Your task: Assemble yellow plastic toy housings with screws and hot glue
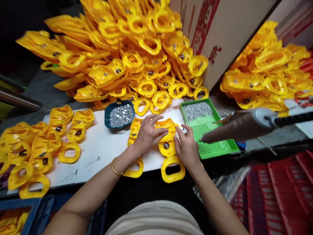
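The left yellow shell (134, 132) and the right yellow shell (171, 150) are laid on the white board (97, 143). The former is partly covered by the left hand (148, 132), whose grip cannot be told; at the latter's edge, the right hand (187, 147) is held with fingers parted. Placement seems done; completion cannot be judged, the electric screwdriver (230, 127) being unheld.

- Counter (102, 153) centre: two parts (162, 150)
- Ten o'clock: dish (107, 119), metal bits (121, 116) inside
- Two o'clock: tray (217, 150) (a screwdriver (227, 129) juts over it)
- Twelve o'clock, behind: heap (107, 73)
- Nine o'clock: further pieces (47, 142)
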Demonstrator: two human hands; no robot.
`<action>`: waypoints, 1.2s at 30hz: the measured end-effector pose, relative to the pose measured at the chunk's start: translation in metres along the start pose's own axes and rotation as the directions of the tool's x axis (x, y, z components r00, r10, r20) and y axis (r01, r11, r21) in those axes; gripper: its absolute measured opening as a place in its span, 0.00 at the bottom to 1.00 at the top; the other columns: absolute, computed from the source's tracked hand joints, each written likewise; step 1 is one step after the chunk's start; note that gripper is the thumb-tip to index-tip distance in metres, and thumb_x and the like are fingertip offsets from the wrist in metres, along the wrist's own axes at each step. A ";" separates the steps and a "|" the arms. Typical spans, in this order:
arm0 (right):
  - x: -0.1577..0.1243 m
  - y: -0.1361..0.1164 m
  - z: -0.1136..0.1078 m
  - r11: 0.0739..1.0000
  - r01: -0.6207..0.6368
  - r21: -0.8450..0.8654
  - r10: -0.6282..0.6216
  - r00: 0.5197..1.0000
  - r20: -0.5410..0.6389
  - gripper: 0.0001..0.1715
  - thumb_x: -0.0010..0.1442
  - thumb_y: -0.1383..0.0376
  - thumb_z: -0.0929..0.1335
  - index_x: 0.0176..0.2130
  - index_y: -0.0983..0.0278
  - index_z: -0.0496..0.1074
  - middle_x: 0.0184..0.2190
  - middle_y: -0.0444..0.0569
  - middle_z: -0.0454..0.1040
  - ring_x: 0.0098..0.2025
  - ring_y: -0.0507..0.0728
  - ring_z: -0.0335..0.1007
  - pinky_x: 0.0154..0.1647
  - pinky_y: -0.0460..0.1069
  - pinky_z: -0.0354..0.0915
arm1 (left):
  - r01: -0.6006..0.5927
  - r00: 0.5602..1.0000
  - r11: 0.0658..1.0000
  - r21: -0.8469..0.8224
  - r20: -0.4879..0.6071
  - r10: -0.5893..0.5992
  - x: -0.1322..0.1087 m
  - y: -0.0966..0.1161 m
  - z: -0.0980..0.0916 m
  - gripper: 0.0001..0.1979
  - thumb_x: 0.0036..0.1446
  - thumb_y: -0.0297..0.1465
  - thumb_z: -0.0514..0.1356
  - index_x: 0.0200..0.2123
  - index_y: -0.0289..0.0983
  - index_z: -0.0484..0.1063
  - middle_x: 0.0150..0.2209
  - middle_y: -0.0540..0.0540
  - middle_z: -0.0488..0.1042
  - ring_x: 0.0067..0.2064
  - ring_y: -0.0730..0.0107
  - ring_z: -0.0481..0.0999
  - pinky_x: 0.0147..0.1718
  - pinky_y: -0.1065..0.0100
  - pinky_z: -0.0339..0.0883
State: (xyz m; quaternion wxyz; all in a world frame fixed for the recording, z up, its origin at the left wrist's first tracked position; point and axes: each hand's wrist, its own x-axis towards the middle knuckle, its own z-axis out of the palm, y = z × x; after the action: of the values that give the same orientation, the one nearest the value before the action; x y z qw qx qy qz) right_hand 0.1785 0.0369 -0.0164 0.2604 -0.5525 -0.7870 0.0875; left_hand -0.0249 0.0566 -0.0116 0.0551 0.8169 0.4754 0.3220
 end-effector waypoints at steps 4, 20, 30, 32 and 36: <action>-0.001 0.022 0.000 0.999 0.012 -0.034 -0.013 1.000 -0.020 0.16 0.66 0.61 0.62 0.46 0.62 0.76 0.46 0.57 0.72 0.37 0.57 0.73 0.35 0.52 0.71 | 0.032 0.999 0.999 0.030 -0.037 -0.031 0.001 -0.011 0.011 0.08 0.63 0.36 0.60 0.41 0.46 0.81 0.60 0.45 0.68 0.63 0.55 0.60 0.60 0.50 0.60; 0.018 0.023 -0.023 0.961 -0.012 0.278 -0.005 0.998 0.060 0.24 0.62 0.46 0.65 0.37 0.61 0.79 0.33 0.53 0.76 0.29 0.55 0.73 0.27 0.49 0.68 | -0.275 0.941 0.950 0.151 0.246 0.233 0.032 0.021 -0.011 0.11 0.67 0.34 0.55 0.39 0.46 0.78 0.57 0.47 0.72 0.65 0.56 0.60 0.64 0.40 0.46; 0.014 -0.013 -0.033 0.950 -0.031 0.312 -0.070 0.949 0.307 0.11 0.63 0.62 0.66 0.40 0.62 0.79 0.35 0.49 0.81 0.33 0.55 0.77 0.34 0.48 0.68 | -0.337 0.922 0.926 0.167 0.257 0.289 0.025 0.008 -0.029 0.09 0.65 0.32 0.57 0.34 0.44 0.77 0.57 0.50 0.71 0.67 0.60 0.57 0.68 0.45 0.42; 0.011 -0.012 -0.031 0.947 -0.065 0.316 -0.039 0.949 0.312 0.11 0.63 0.62 0.67 0.40 0.62 0.79 0.36 0.49 0.82 0.34 0.55 0.77 0.34 0.48 0.68 | -0.333 0.925 0.930 0.154 0.248 0.289 0.023 0.009 -0.030 0.09 0.66 0.32 0.56 0.37 0.45 0.77 0.58 0.51 0.70 0.67 0.61 0.58 0.68 0.46 0.42; 0.007 -0.005 -0.029 0.938 -0.099 0.331 0.023 0.974 0.226 0.12 0.61 0.62 0.68 0.42 0.63 0.80 0.38 0.50 0.82 0.37 0.56 0.78 0.38 0.49 0.69 | -0.166 0.982 0.973 0.163 0.114 0.149 0.003 0.028 -0.039 0.12 0.68 0.34 0.52 0.50 0.45 0.73 0.59 0.48 0.69 0.65 0.58 0.60 0.63 0.46 0.50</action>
State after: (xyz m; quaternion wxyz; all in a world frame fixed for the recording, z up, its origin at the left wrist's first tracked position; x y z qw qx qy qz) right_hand 0.1875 0.0370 0.0128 0.2610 -0.5106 -0.7661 0.2902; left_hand -0.0264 0.0354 0.0316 -0.0174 0.8689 0.4317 0.2414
